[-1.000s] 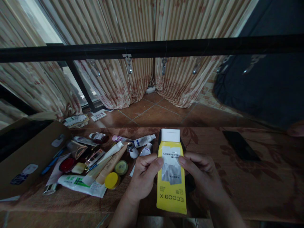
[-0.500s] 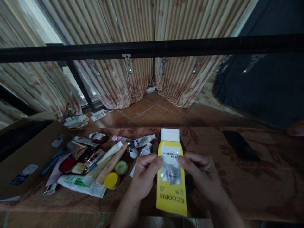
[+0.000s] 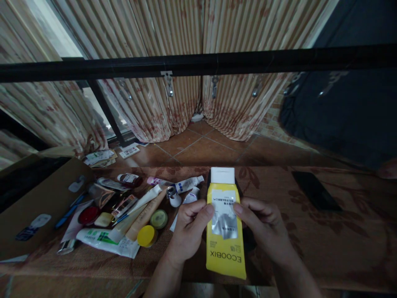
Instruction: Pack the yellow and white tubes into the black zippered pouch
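Note:
A yellow toothpaste tube (image 3: 225, 267) with a white cap is held up in front of me, cap pointing away, its printing upside down. A silver and white label covers its middle. My left hand (image 3: 190, 229) pinches its left edge between thumb and bent fingers. On the opposite edge, my right hand (image 3: 266, 225) grips it the same way. Left of my left hand lie a yellow-lidded jar (image 3: 147, 236), a green-topped round jar (image 3: 159, 219), a beige tube (image 3: 145, 215) and a small white bottle with a silver top (image 3: 173, 197). Something dark behind the tube is mostly hidden.
More cosmetics are heaped on the left, with a white and green tube (image 3: 108, 243) in front. A cardboard box (image 3: 62, 194) stands at far left. On the brown patterned cloth (image 3: 279, 248) to the right lies a black flat object (image 3: 316, 190). A dark bar (image 3: 198, 66) crosses behind the table.
The tube's near end has shifted slightly up and to the right, its tilt changing a little. Both hands keep their hold on it. The surrounding items lie as before.

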The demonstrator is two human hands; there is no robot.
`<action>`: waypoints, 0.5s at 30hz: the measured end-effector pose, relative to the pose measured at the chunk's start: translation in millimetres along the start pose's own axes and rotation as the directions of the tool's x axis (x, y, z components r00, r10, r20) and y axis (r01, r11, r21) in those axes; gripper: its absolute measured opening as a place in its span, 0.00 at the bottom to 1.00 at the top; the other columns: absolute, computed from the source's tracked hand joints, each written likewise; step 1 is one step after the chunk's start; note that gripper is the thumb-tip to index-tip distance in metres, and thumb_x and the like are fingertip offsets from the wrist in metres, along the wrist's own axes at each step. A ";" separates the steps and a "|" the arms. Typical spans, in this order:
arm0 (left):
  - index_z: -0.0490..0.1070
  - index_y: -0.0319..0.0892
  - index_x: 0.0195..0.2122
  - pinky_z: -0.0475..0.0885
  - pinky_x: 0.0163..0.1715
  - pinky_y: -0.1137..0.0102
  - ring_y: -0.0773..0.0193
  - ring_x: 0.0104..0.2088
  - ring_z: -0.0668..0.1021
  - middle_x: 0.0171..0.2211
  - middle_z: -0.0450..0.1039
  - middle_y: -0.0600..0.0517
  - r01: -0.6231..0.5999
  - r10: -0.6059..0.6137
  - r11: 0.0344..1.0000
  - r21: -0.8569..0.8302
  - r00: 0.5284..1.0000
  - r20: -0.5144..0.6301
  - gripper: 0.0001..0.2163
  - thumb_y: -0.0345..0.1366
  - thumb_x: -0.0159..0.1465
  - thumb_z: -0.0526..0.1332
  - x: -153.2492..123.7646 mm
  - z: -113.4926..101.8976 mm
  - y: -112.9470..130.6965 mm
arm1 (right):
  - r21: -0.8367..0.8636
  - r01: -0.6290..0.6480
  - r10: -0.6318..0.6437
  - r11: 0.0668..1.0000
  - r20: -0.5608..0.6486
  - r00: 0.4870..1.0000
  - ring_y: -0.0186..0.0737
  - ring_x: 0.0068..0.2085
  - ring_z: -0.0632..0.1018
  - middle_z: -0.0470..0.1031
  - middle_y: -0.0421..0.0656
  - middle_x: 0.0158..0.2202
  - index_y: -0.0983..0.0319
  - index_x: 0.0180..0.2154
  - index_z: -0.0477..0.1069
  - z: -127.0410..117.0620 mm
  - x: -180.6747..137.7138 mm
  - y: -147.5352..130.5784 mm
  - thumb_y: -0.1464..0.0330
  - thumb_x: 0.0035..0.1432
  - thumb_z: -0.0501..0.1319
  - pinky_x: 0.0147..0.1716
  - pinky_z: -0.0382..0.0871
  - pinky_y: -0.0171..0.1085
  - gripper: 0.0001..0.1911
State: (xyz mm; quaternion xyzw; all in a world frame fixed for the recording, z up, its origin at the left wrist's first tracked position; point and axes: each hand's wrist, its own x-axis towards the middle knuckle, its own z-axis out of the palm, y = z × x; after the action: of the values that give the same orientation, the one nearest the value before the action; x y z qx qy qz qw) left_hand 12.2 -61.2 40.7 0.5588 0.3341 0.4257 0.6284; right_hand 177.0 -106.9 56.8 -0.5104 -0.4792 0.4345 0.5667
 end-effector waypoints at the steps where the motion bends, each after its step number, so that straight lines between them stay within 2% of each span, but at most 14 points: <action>1: 0.67 0.38 0.21 0.55 0.22 0.74 0.71 0.22 0.59 0.18 0.57 0.56 0.001 -0.001 1.000 0.000 1.000 -0.002 0.22 0.51 0.62 0.61 0.1 0.1 0.2 | -0.001 0.000 0.000 1.000 -0.001 1.000 0.29 0.22 0.59 0.59 0.35 0.18 0.61 0.18 0.63 0.1 0.1 0.2 0.62 0.54 0.67 0.20 0.55 0.30 0.20; 15: 0.64 0.39 0.20 0.55 0.21 0.74 0.71 0.22 0.59 0.18 0.58 0.56 -0.020 0.020 1.000 -0.009 1.000 0.003 0.22 0.50 0.63 0.61 1.6 2.0 0.7 | -0.023 -0.035 0.034 0.999 -0.054 0.998 0.31 0.22 0.63 0.63 0.36 0.19 0.61 0.19 0.67 1.0 0.8 2.7 0.57 0.56 0.65 0.21 0.58 0.31 0.21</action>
State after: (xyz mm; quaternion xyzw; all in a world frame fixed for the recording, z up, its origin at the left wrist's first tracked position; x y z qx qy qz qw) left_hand 14.6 -60.6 41.7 0.5601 0.3256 0.4328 0.6269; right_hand 176.2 -105.7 54.1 -0.5368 -0.4603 0.4246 0.5655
